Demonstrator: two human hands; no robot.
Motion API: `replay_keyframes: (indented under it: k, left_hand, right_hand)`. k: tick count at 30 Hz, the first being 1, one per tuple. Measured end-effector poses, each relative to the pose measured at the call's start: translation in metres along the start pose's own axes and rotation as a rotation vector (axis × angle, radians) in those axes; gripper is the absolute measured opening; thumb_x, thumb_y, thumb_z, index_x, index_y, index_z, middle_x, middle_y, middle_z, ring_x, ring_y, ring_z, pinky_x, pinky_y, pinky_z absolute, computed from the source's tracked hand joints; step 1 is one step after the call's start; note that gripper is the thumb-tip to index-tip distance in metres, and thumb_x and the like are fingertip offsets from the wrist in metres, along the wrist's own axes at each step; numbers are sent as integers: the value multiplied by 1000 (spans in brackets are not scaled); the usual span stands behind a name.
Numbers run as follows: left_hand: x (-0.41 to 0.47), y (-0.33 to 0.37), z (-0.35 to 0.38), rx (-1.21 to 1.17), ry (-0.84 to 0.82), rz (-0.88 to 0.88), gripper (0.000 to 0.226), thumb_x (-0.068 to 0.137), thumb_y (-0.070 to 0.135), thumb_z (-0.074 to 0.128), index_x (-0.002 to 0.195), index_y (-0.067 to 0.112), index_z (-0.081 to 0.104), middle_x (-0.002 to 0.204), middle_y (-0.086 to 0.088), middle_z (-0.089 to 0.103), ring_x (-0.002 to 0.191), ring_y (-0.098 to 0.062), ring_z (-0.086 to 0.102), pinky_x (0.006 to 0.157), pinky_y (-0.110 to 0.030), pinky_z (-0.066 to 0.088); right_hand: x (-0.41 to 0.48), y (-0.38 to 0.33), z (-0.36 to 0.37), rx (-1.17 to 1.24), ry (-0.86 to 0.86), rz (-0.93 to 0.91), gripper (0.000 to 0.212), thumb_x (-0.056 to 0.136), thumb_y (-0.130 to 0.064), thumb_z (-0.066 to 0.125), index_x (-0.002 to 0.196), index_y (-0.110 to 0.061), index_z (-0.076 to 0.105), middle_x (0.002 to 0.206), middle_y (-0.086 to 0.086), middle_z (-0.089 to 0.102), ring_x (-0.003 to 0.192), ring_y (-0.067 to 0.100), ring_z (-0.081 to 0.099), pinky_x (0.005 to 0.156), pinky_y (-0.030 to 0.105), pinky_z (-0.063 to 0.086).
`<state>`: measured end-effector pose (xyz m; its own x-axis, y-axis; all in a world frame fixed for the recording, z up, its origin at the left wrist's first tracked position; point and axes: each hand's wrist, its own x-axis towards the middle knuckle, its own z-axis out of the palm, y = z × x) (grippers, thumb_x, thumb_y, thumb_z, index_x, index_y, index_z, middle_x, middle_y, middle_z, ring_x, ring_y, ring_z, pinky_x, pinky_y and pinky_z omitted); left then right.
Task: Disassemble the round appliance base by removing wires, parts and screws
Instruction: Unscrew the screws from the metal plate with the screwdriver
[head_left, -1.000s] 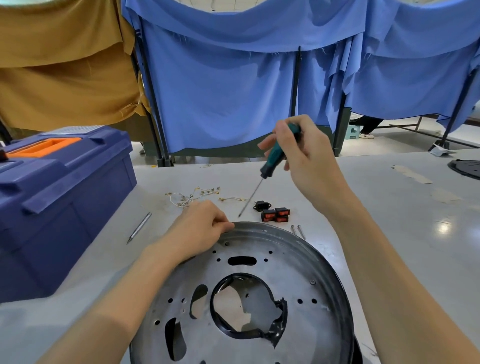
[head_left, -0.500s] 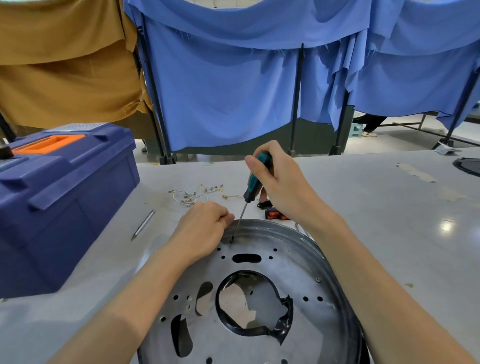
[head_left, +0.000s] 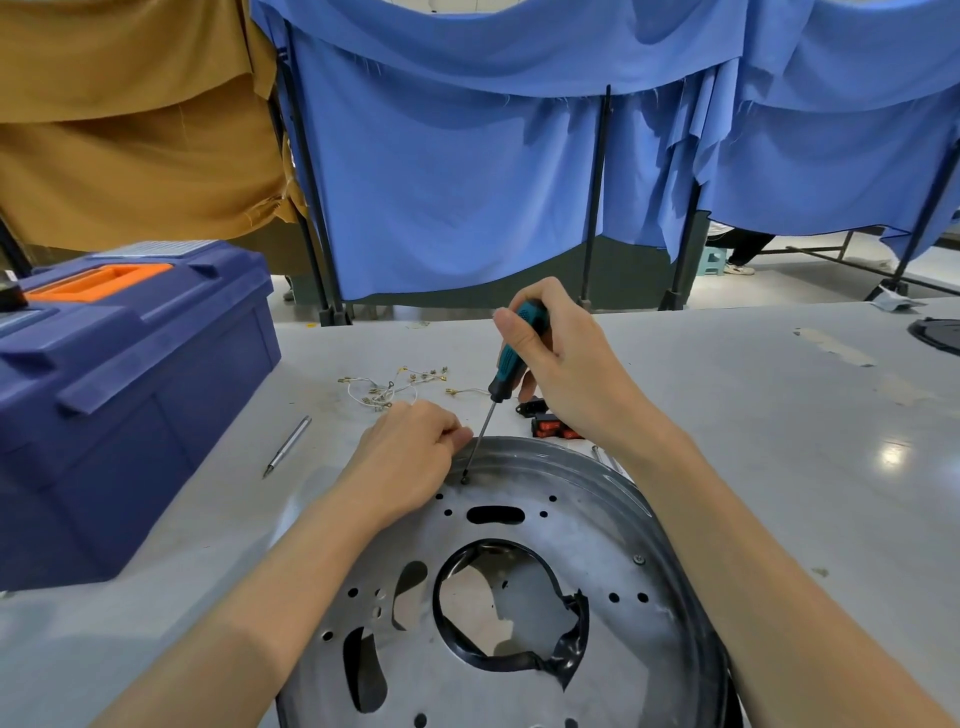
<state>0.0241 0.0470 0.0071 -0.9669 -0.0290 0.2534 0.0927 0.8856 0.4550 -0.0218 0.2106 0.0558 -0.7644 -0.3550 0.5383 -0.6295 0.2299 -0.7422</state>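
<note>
The round appliance base (head_left: 623, 654) is lying flat on the bench (head_left: 779, 441), and its central opening is being edged by a torn black plastic ring (head_left: 519, 661). On the base's right side one screw (head_left: 639, 559) is sitting in place. At the base's far-left rim, the left grip (head_left: 410, 457) is being curled over the edge so that the base is being held steady.

A second ago the screwdriver (head_left: 510, 370) was being held raised beyond the base. Now its tip is being seated on a small screw (head_left: 464, 480) just inside the base's far rim, beside the left grip. Its teal handle is being wrapped tightly by the right grip (head_left: 566, 364) above that rim. Loosening of this screw is judged to be starting.

Just beyond the base, red switches (head_left: 553, 427) and loose wires (head_left: 395, 387) are lying apart from it, seemingly already removed. A blue toolbox (head_left: 130, 389) is standing to the base's far left.
</note>
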Motion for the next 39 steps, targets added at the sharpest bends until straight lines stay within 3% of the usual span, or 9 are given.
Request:
replay_keyframes:
  k: [7,15,19,22,25,30,34,36,39]
  left_hand:
    - [-1,2,-1,20,-8,-16,36,99,28,50,74,6,64,71,-13,62,76,-32,56,71,-41,50]
    - [-1,3,-2,30,-11,-4,41,99,26,50,61,13,53,62,-8,54,69,-31,51,65,-39,43]
    - [-2,1,0,-3,-1,15,45,98,22,50,54,19,42,55,0,44,61,-26,42,59,-35,35]
    - [-3,3,-1,-142,46,17,30,100,18,48,76,23,65,65,12,59,71,-16,57,71,-33,47]
    - [-5,10,-7,-502,108,3,27,101,7,44,96,22,67,90,2,74,86,-14,71,85,-34,56]
    - [-10,14,-17,-859,59,96,38,85,-19,56,106,10,68,93,-5,77,86,-20,74,79,-26,59]
    - [-10,14,-17,-916,29,129,48,79,0,72,120,23,64,105,-3,75,92,-21,73,78,-30,60]
    - [-7,17,-13,-922,35,126,37,82,16,68,116,28,64,102,-2,75,90,-22,74,78,-30,60]
    - [-2,18,-8,-873,74,105,25,91,7,61,113,17,66,86,3,75,78,-22,75,74,-30,60]
  right_hand:
    - [0,-1,0,-28,-14,-2,19,99,-36,47,101,-16,45,83,7,59,56,5,59,51,22,54]
    - [-3,-8,0,-79,-39,-18,23,99,-35,47,103,-13,46,77,7,60,58,9,57,55,25,51]
    - [-5,-18,-2,-114,-88,-51,23,98,-32,50,104,-10,49,69,-5,58,58,2,58,60,24,49]
    - [-6,-26,-4,-184,-158,-67,23,97,-34,50,106,-13,50,77,-1,60,71,15,56,69,31,48]
    - [-5,-30,-6,-250,-194,-81,21,98,-32,49,111,-16,51,93,5,61,81,18,54,77,32,47]
    - [-4,-25,-7,-275,-157,-83,28,100,-28,49,126,-21,52,110,2,59,99,17,53,76,13,39]
    - [-3,-21,-6,-239,-125,-90,43,98,-26,52,141,-25,46,109,-6,56,100,10,50,76,-6,31]
    - [-3,-18,-5,-233,-114,-100,48,98,-25,54,144,-25,43,106,-6,58,99,11,52,78,-7,31]
    - [-2,-16,-3,-234,-86,-100,44,98,-25,54,140,-24,43,104,3,63,92,19,58,76,4,39]
